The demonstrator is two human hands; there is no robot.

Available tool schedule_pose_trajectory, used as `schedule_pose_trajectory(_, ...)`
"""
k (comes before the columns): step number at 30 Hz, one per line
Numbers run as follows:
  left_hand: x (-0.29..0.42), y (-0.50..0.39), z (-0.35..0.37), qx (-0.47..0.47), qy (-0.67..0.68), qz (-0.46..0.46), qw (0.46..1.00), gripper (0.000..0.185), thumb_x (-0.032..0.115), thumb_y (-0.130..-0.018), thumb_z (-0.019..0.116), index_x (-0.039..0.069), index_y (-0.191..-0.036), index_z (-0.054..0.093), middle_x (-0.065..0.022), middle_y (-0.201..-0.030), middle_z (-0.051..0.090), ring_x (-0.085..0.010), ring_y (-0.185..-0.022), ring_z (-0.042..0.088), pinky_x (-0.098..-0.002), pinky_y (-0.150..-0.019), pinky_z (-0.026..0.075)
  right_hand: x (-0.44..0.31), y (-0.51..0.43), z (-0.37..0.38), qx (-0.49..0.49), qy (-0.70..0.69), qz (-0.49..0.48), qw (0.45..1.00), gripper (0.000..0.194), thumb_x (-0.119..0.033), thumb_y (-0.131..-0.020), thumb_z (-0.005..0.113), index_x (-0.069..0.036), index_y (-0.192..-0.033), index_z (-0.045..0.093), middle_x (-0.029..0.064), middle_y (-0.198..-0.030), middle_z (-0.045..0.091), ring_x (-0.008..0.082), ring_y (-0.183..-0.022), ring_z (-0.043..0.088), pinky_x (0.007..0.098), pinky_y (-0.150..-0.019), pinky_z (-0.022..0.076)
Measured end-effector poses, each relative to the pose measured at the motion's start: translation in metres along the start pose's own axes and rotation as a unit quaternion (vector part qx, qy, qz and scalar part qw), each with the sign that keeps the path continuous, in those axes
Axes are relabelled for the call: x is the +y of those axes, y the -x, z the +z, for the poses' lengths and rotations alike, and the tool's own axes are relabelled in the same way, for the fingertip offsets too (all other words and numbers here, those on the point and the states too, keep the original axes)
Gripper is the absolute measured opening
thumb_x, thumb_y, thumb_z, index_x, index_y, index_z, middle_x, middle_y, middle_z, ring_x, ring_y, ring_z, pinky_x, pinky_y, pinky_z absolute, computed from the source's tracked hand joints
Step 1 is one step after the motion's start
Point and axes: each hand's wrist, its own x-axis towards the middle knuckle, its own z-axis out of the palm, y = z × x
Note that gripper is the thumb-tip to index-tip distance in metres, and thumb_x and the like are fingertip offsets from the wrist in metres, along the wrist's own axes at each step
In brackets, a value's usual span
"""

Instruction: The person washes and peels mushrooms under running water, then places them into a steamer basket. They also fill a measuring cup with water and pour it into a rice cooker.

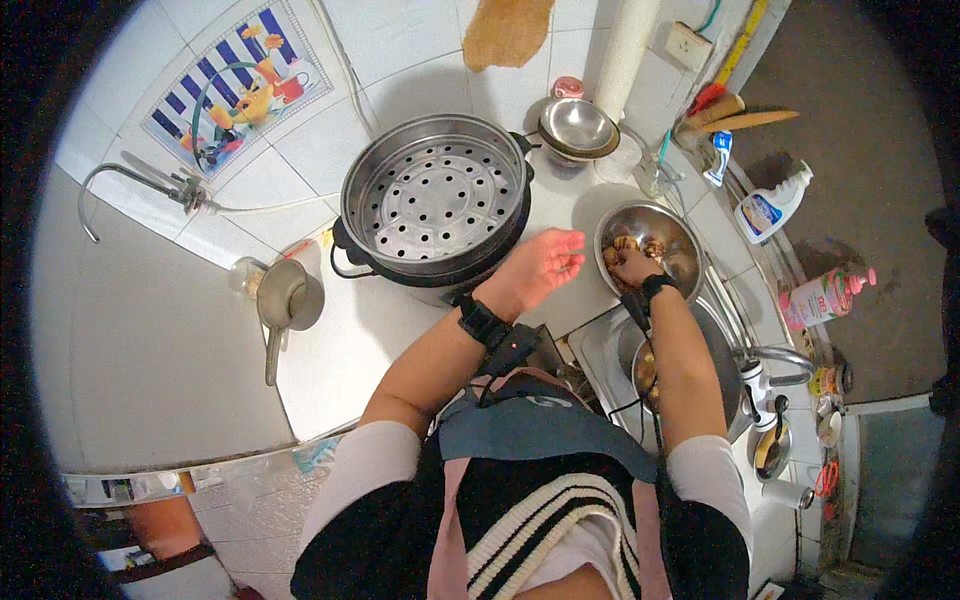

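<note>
My right hand [635, 268] reaches down into a steel mixing bowl [686, 259] that holds several brown, round food pieces [654, 249]. Its fingers are among the pieces, and whether they grip one cannot be told. My left hand [551, 262] hovers between that bowl and a large metal steamer pot [352, 225], its fingers slightly curled and nothing seen in them. A perforated steamer tray [450, 196] lies bare inside the pot. Below the bowl, partly behind my right forearm, a second bowl with pale pieces [646, 367] stands in the sink.
Stacked metal bowls [577, 127] stand behind the steamer. At the left are a saucepan [289, 296] and a glass jar [246, 276]. A faucet [780, 360] rises at the sink's right. A spray bottle [772, 206] and a pink pump bottle [821, 300] stand along the right ledge.
</note>
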Motion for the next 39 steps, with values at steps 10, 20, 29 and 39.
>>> schedule_pose_trajectory(10, -0.064, -0.061, -0.044, 0.172, 0.1, -0.247, 0.948, 0.027, 0.026, -0.079, 0.061, 0.008, -0.096, 0.05, -0.0088, -0.098, 0.045, -0.0297, -0.085, 0.049, -0.0459, -0.076, 0.047, 0.002, -0.014, 0.015, -0.02, 0.081, 0.08, 0.993, 0.064, -0.039, -0.072, 0.06, -0.01, -0.127, 0.043, 0.023, -0.116, 0.054, 0.0356, -0.107, 0.053, 0.0428, -0.091, 0.043)
schedule_pose_trajectory(20, -0.14, -0.119, -0.071, 0.045, 0.136, -0.305, 0.942, 0.033, 0.037, -0.078, 0.054, 0.009, -0.095, 0.055, -0.011, -0.094, 0.058, -0.0311, -0.087, 0.054, -0.0501, -0.081, 0.045, -0.015, 0.029, 0.012, -0.071, 0.01, -0.007, 0.997, 0.049, -0.04, -0.067, 0.067, -0.007, -0.103, 0.06, 0.0127, -0.094, 0.065, 0.0267, -0.085, 0.062, 0.0358, -0.075, 0.0479)
schedule_pose_trajectory(29, -0.076, -0.065, -0.057, 0.125, 0.052, -0.311, 0.941, 0.026, 0.029, -0.082, 0.052, 0.008, -0.097, 0.056, -0.0083, -0.095, 0.061, -0.0269, -0.089, 0.058, -0.0434, -0.082, 0.048, -0.029, 0.065, -0.001, -0.117, -0.093, -0.033, 0.988, 0.035, -0.015, -0.062, 0.072, -0.004, -0.095, 0.062, 0.0093, -0.083, 0.064, 0.021, -0.074, 0.061, 0.0339, -0.063, 0.0507)
schedule_pose_trajectory(39, -0.022, -0.035, 0.001, -0.019, -0.182, -0.068, 0.981, 0.052, 0.017, -0.081, 0.058, 0.003, -0.127, 0.038, -0.0087, -0.118, 0.047, -0.0193, -0.103, 0.05, -0.0337, -0.082, 0.045, -0.07, 0.133, -0.09, 0.002, -0.495, -0.129, 0.859, 0.024, -0.013, -0.085, 0.06, -0.005, -0.107, 0.053, 0.002, -0.091, 0.056, 0.011, -0.081, 0.057, 0.0254, -0.066, 0.0538)
